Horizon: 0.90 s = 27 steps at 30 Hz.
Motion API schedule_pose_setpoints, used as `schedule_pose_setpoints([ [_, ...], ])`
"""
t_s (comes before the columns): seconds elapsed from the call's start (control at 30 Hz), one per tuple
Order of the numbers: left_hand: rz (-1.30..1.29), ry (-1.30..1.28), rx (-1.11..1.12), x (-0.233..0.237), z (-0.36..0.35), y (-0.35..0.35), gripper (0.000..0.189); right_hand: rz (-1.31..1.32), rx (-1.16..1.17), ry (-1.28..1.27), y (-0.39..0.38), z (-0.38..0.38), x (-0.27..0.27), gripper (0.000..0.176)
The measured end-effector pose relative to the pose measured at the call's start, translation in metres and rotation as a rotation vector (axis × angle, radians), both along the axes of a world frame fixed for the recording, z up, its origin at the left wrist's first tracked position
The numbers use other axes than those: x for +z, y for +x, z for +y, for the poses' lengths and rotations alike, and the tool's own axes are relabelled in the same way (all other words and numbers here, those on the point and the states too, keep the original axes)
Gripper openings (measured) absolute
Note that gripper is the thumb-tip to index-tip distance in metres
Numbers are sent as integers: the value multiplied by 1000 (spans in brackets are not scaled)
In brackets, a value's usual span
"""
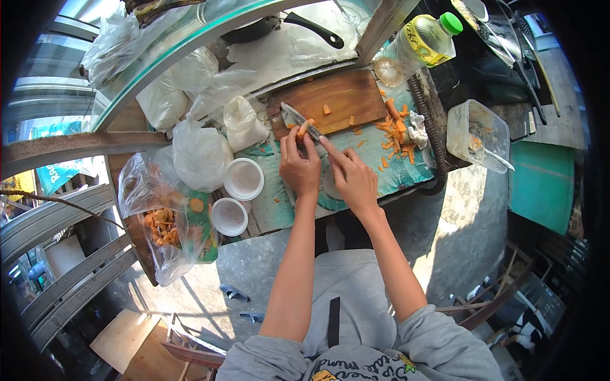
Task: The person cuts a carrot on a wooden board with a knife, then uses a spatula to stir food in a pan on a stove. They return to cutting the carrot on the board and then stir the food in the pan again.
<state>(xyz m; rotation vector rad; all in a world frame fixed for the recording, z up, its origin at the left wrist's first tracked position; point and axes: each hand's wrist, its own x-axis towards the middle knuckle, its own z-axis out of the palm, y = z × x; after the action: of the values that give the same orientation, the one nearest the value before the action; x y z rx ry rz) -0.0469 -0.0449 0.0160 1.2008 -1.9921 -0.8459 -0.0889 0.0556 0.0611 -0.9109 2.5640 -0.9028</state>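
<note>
My left hand (300, 162) pinches a piece of carrot (305, 129) near the front edge of a wooden cutting board (362, 95). In my right hand (353, 181) is a knife (293, 115), its blade pointing up and left, against the carrot piece. A few carrot bits lie on the board. To its right, a heap of cut carrot (399, 134) spreads over the green table cover (337, 141), beside a crumpled white scrap (417, 130).
Two white tubs (243, 179) stand left of my hands, by tied plastic bags (202, 154) and a bag of orange pieces (164, 227). A green-capped bottle (429, 41), a clear container (478, 134) with a spoon and a black pan (251, 28) surround the board.
</note>
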Motion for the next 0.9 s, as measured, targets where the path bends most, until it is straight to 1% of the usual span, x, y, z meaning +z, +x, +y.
schedule_pose_setpoints([
  [0.03,-20,46,-13,4,0,0,21,0,0,-1,-2,1,-2,43],
  [0.1,-14,36,-8,3,0,-1,20,-36,-104,27,-12,4,-5,44],
  [0.23,-14,15,-7,2,0,0,20,-50,-90,-33,-16,8,-7,44],
  [0.3,-17,18,-7,2,0,-1,20,-38,18,-60,-15,11,-7,45],
  [0.33,-22,22,-7,2,-1,0,21,-40,20,-60,-13,12,-6,45],
  [0.4,-32,4,-3,-4,0,2,21,-70,115,-83,-11,17,-4,46],
  [0.53,-41,-20,-1,-6,0,2,20,-42,147,-57,-12,19,-5,47],
  [0.6,-35,-7,-5,1,0,0,20,-23,71,-54,-11,15,-6,47],
  [0.73,-27,22,-4,5,0,-1,19,-25,56,-14,-11,14,-8,47],
  [0.8,-26,-9,2,-3,0,0,20,2,103,-85,-9,17,-12,48],
  [0.9,-46,-34,4,-6,3,6,21,27,155,-68,-7,23,-11,49],
])
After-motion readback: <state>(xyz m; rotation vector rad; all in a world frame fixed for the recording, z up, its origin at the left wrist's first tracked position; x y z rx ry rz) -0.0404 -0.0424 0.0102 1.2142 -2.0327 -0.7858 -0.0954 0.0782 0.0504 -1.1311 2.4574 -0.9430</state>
